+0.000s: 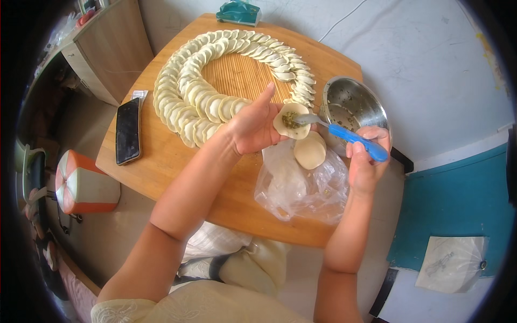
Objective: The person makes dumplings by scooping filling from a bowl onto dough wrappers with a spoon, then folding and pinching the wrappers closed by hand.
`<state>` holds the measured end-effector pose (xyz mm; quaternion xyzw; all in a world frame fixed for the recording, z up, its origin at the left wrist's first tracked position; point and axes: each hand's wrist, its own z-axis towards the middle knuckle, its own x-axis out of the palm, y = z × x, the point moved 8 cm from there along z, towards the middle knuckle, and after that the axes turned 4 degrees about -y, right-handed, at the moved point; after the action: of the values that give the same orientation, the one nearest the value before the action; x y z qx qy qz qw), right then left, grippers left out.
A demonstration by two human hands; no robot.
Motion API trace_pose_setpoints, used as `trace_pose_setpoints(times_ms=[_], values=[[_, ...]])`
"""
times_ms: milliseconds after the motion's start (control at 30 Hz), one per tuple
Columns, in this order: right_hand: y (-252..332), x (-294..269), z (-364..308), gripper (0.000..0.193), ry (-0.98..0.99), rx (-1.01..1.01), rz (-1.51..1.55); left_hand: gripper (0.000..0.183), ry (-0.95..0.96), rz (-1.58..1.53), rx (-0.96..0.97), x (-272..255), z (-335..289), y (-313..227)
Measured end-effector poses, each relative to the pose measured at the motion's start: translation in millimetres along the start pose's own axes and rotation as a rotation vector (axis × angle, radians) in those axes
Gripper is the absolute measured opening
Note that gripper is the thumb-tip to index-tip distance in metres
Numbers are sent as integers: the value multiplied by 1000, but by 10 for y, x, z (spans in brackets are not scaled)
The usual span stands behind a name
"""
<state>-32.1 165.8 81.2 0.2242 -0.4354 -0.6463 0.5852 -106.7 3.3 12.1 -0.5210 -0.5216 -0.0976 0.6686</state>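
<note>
On the fingers of my left hand [257,123] lies a round dumpling wrapper [282,130], its thumb raised clear of the dough. A small heap of dark green filling [291,119] sits in the middle of that wrapper. My right hand [368,156] grips the blue handle of a spoon [350,135], whose metal bowl touches the filling. Just below, a stack of flat wrappers [310,151] rests on a clear plastic bag [301,188]. Folded dumplings [215,105] overlap in curved rows on a round slatted mat [237,75] beyond my left hand.
A steel bowl [353,102] with filling smeared inside stands at the table's right edge, by the wall. A black phone [128,132] lies on the wooden table [161,172] at left. A teal tissue pack [238,13] is at the back. An orange-and-white stool [89,183] stands left.
</note>
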Motion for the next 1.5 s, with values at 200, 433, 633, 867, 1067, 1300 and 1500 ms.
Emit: trace_pose_setpoints(times_ms=[200, 433, 633, 867, 1067, 1300, 1500], values=[[-10, 91, -5, 22, 112, -80, -245, 85, 189, -162, -18, 70, -24, -16], [-19, 87, 2, 21, 187, -84, -291, 84, -52, -21, 43, -2, -8, -53], [14, 163, 3, 20, 184, -91, -314, 84, -37, -16, 49, 13, -19, -60], [43, 7, -27, 14, 10, -154, -232, 83, 3, -63, 35, 31, 10, -34], [282, 133, -130, 10, -20, -370, -585, 80, -67, -61, 58, -46, 22, -28], [299, 316, -139, 12, 100, -390, -570, 79, -135, -61, 78, -75, 26, -43], [294, 186, -142, 11, -17, -328, -478, 80, -133, -75, 81, -48, 21, -46]])
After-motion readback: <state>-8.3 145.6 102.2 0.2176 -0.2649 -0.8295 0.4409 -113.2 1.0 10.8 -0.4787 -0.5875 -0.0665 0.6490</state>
